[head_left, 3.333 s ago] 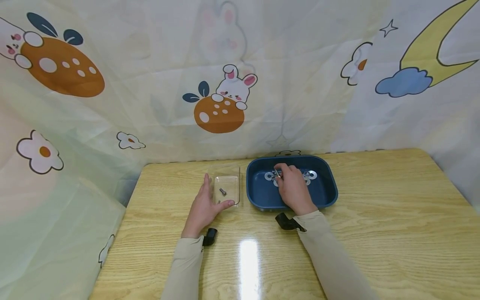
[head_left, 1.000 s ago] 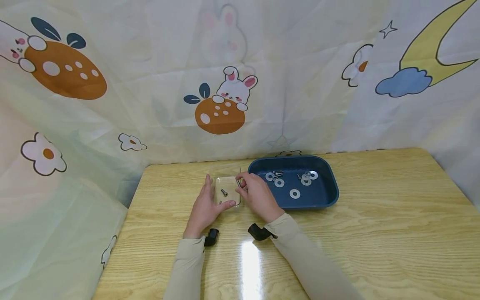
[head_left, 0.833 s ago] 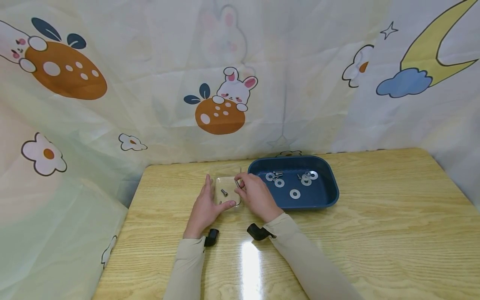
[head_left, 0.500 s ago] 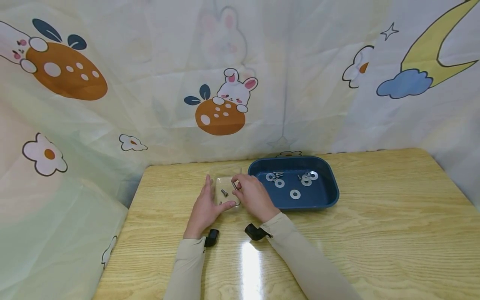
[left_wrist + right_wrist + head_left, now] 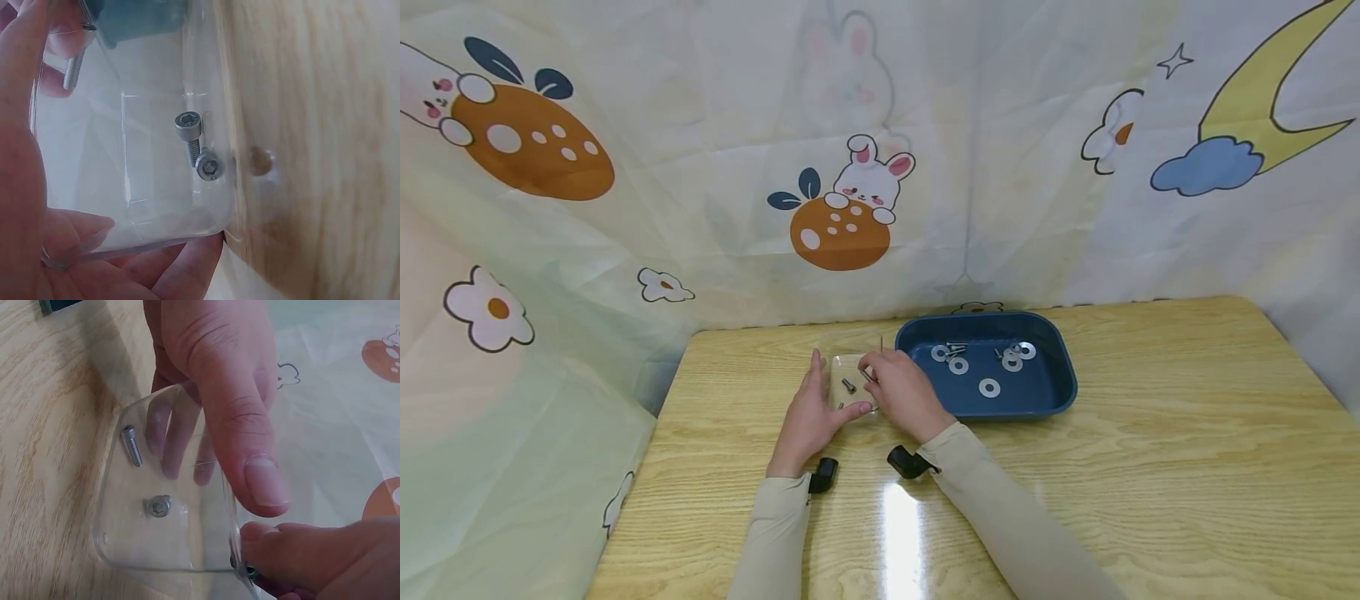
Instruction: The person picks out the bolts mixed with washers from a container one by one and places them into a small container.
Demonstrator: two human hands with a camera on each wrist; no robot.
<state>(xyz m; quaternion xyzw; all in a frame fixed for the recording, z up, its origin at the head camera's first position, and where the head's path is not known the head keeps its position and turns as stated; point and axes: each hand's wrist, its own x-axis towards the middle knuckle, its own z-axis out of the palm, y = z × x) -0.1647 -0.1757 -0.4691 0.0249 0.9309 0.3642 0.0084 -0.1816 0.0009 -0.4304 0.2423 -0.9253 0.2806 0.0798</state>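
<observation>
My left hand (image 5: 808, 417) grips a clear plastic box (image 5: 846, 367), fingers along its left side and thumb at its near edge. Two socket-head screws lie inside: one screw (image 5: 189, 134) on its side, another screw (image 5: 207, 166) next to it with its head toward the camera in the left wrist view. Over the box's right part, my right hand (image 5: 904, 396) pinches a third screw (image 5: 75, 69) between thumb and fingertips, shank pointing down into the box. That screw's head is mostly hidden by the fingers.
A dark blue tray (image 5: 988, 408) stands right of the box. It holds several flat washers (image 5: 989, 388) and several screws (image 5: 956, 353). Behind the wooden table (image 5: 1135, 467) hangs a printed cloth (image 5: 1000, 167).
My right hand has come left from the blue tray to the box with a screw. Lately it has edged further left over the box, tilting the screw. The left hand has stayed put.
</observation>
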